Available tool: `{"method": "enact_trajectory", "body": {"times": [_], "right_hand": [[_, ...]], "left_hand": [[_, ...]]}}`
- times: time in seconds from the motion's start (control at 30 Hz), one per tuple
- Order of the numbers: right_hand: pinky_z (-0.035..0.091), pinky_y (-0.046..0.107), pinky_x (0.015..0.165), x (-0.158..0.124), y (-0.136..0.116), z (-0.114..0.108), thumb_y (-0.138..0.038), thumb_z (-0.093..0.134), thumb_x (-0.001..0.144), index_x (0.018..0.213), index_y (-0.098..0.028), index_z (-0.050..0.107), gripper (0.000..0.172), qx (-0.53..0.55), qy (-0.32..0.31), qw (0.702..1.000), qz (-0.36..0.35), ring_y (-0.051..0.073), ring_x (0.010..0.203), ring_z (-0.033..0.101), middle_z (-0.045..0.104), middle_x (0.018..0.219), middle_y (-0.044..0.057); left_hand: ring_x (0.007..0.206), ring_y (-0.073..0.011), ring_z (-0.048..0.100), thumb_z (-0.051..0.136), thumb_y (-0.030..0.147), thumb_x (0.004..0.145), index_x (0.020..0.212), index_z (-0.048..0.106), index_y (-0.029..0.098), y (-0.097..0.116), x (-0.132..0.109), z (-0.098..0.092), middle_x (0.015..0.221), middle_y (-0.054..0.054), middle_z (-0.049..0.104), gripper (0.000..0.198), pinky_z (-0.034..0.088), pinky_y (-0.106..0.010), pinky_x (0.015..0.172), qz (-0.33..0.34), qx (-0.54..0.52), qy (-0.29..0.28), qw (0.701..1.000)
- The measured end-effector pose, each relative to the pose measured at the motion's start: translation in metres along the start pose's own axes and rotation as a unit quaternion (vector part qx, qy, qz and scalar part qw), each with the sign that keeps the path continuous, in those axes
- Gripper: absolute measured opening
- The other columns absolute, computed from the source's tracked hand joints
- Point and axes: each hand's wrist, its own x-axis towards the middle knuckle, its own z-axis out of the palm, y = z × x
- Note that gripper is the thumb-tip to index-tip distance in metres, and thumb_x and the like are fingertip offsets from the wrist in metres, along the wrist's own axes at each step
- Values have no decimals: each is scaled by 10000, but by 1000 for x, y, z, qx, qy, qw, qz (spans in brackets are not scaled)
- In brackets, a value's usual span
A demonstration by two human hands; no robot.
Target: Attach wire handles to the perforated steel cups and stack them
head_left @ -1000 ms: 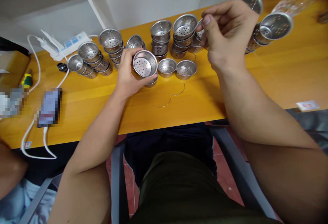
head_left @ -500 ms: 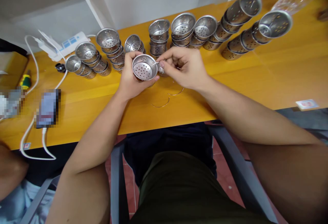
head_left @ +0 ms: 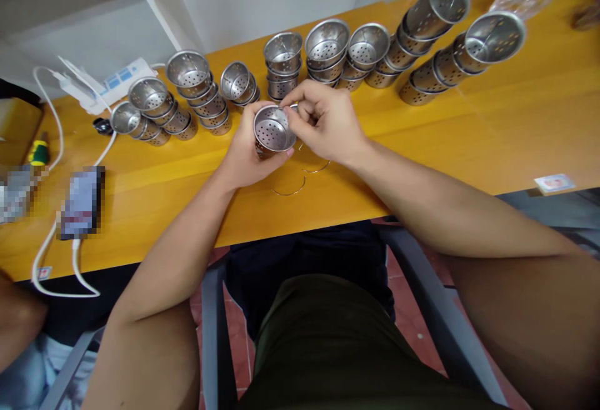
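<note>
Shiny metal strainer cup [head_left: 273, 131], round holes dotting its bottom, sits tilted in the left hand [head_left: 247, 150], fingers wrapped round it. Right hand [head_left: 323, 124] pinches at its rim. Two wire rings [head_left: 300, 177] lie on the desk [head_left: 469, 129] just below both hands; stacked cups [head_left: 328, 54] beyond.

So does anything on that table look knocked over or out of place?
Yes. Two long stacks of perforated metal cups lie tipped on their sides at the far right of the table, while the other stacks stand upright. Two loose wire loops lie on the wood below the left hand and right hand, which meet at one cup.
</note>
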Motion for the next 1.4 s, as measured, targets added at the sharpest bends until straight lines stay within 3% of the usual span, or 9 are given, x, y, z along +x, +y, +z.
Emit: {"method": "enact_trajectory", "body": {"times": [0.2,0.57,0.77,0.87,1.0,1.07,1.2,1.3,1.4], "right_hand": [[553,398,797,-1,0,1,-516,862,1246,1176,-290,831,239,-8,2,1000,-3,201,662,482,485,702,-59],[544,400,767,-1,-2,1,-663,840,1249,1194,-299,823,369,-11,2,1000,2,216,673,474,463,696,-58],[526,386,798,-4,-14,5,-386,816,1223,1243,-288,838,102,-34,10,999,2,201,661,487,476,682,-76],[538,385,834,-5,-22,7,-279,797,1182,1203,-273,835,43,-43,-3,999,1,200,679,526,507,685,-70],[564,393,875,-4,-23,10,-239,823,1140,1063,-262,796,85,-26,-8,1000,4,199,710,570,583,716,-48],[563,390,861,-4,-21,11,-257,814,1147,1023,-259,786,128,-5,-4,1000,0,193,708,571,599,714,-42],[496,353,745,-1,-17,6,-355,789,1184,1044,-242,811,181,81,-14,996,-31,163,680,544,635,736,-34],[488,316,703,4,-19,-9,-556,881,1196,1123,-232,832,335,151,-97,983,-38,156,740,603,721,857,-4],[532,315,702,8,-22,-22,-749,1014,1102,1153,-245,821,542,188,-178,966,-17,172,798,647,771,945,25]], "left_hand": [[1571,-426,808,929,1008,1026,1817,465,381,4,2,2,1621,-125,704,1112,667,-680,1448,15,-8,0,1000],[1594,-437,818,1043,978,941,1835,479,405,1,0,2,1652,-118,709,1202,689,-683,1439,15,-34,5,999],[1416,-395,888,1143,1059,690,1807,505,409,0,7,0,1611,-109,765,1441,812,-590,1182,27,-48,4,999],[1231,-339,899,1181,1023,663,1766,567,414,-2,11,1,1495,-80,815,1402,812,-527,1005,59,-75,5,995],[1359,-388,879,1154,1041,692,1735,578,386,2,10,5,1519,-88,795,1359,726,-646,1285,33,-68,5,997],[1461,-428,852,1132,1070,687,1715,585,361,5,9,7,1527,-100,788,1364,679,-685,1376,15,-56,-2,998],[1493,-434,845,1100,1063,762,1695,625,356,4,4,5,1487,-83,793,1263,696,-694,1378,-10,-60,-10,998],[1483,-431,860,1033,1098,815,1688,650,375,-1,0,1,1476,-80,810,1197,724,-682,1346,-33,-84,-4,996],[1436,-411,885,995,1097,868,1719,637,400,-7,-2,-3,1474,-85,831,1156,755,-644,1293,-34,-105,-8,994]]}}
